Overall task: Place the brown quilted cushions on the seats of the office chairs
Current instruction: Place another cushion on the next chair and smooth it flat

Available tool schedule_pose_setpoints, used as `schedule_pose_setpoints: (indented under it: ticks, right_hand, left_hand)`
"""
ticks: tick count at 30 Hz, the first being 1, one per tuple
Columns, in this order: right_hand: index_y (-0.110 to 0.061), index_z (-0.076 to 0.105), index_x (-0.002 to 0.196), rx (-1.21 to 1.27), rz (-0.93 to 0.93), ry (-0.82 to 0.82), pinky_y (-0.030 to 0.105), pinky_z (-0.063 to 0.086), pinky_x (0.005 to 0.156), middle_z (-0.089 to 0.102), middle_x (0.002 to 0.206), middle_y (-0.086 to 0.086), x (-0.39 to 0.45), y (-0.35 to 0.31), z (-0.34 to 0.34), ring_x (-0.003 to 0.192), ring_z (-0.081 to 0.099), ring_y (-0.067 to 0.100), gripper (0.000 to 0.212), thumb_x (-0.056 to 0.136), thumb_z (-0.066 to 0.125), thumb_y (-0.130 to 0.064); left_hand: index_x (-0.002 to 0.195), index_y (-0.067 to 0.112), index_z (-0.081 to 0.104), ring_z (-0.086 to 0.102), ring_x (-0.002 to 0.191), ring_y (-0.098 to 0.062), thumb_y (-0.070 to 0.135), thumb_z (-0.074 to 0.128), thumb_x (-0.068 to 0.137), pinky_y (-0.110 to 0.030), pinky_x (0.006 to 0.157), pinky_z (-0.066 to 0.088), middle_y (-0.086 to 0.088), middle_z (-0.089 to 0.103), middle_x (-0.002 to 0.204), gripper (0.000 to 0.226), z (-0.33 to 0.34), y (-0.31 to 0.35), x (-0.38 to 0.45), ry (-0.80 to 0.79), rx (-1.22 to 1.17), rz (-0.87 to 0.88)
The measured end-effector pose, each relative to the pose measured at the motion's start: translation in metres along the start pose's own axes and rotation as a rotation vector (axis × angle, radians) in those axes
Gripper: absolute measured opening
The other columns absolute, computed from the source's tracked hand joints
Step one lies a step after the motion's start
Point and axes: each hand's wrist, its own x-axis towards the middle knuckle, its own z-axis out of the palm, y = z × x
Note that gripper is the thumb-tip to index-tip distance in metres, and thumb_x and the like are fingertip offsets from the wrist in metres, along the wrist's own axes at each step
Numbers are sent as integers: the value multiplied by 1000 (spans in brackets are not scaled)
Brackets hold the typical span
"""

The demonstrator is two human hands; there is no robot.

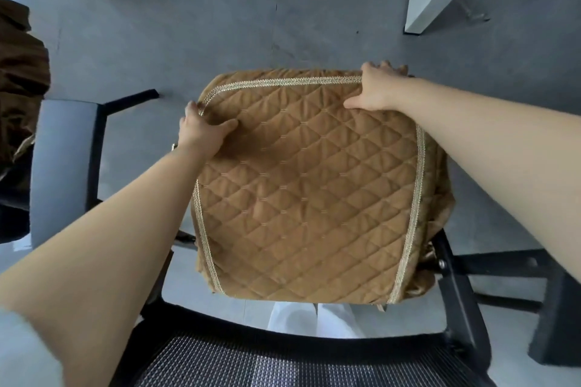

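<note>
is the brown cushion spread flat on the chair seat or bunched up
Spread flat: the brown cushion covers the seat, both hands gripping its far corners.

Near side: the black mesh backrest (283, 361) stood across the way — both forearms passed over its top edge.
Seat: the brown quilted cushion (308, 185) covered it, the left hand (201, 132) and right hand (377, 91) gripping its far corners.
Right flank: a black armrest (456, 292) ran close beside the cushion.
Left flank: open floor (141, 166) lay up to a neighbouring grey chair seat (63, 166).
Far side: bare floor — then a white desk leg (440, 0).
</note>
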Motion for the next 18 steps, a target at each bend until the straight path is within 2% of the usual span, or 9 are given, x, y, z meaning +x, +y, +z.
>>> schedule_pose_setpoints:
  ticks: [3, 5, 7, 11, 13, 16, 18]
  right_hand:
    - [-23, 34, 124, 79, -17, 59, 56, 38, 99, 46, 132, 16, 5, 16, 2, 120, 44, 43, 55, 83, 63, -47]
    - [-31, 31, 111, 109, -18, 115, 59, 40, 95, 50, 124, 14, -1, 32, 6, 112, 48, 42, 36, 88, 57, -41]
    - [-37, 30, 107, 138, 13, 141, 62, 41, 91, 49, 120, 12, -14, 49, 12, 110, 46, 43, 25, 92, 50, -37]
    - [-41, 33, 115, 170, 16, 203, 62, 41, 89, 47, 121, 12, -25, 66, 25, 112, 44, 42, 22, 99, 42, -29]
    - [-38, 34, 109, 183, 17, 234, 61, 39, 92, 48, 118, 15, -22, 57, 26, 113, 44, 43, 23, 99, 42, -20]
    - [-40, 28, 90, 213, -10, 266, 62, 36, 98, 53, 112, 18, -15, 41, 29, 110, 47, 43, 36, 92, 46, -9]
    - [-39, 32, 96, 251, -49, 296, 62, 36, 99, 55, 110, 18, -14, 38, 32, 110, 48, 43, 32, 92, 49, -12]
  left_hand:
    - [150, 14, 29, 41, 136, -28, 45, 76, 78, -42, 111, 36, -9, 37, 148, 91, 5, 5, -2, 9, 20, 18]
    - [152, 14, 25, 38, 138, -26, 40, 77, 79, -39, 113, 34, -9, 35, 151, 93, 10, 7, -7, -25, 42, 69]
    - [155, 16, 19, 35, 140, -27, 37, 78, 80, -39, 114, 32, -8, 30, 154, 98, 17, 8, -14, -53, 70, 104]
    - [156, 22, 15, 35, 139, -30, 33, 77, 81, -43, 113, 33, -4, 24, 157, 98, 22, 3, -23, -50, 85, 126]
    - [155, 20, 20, 37, 138, -27, 27, 78, 80, -39, 112, 33, -6, 27, 154, 95, 17, 0, -20, -44, 44, 139]
    - [153, 21, 23, 38, 137, -26, 24, 79, 80, -37, 111, 34, -8, 32, 153, 92, 10, -8, -15, -49, 33, 105]
    - [154, 18, 21, 40, 137, -27, 30, 80, 78, -39, 112, 35, -8, 36, 153, 96, 9, -17, -14, -47, 18, 38]
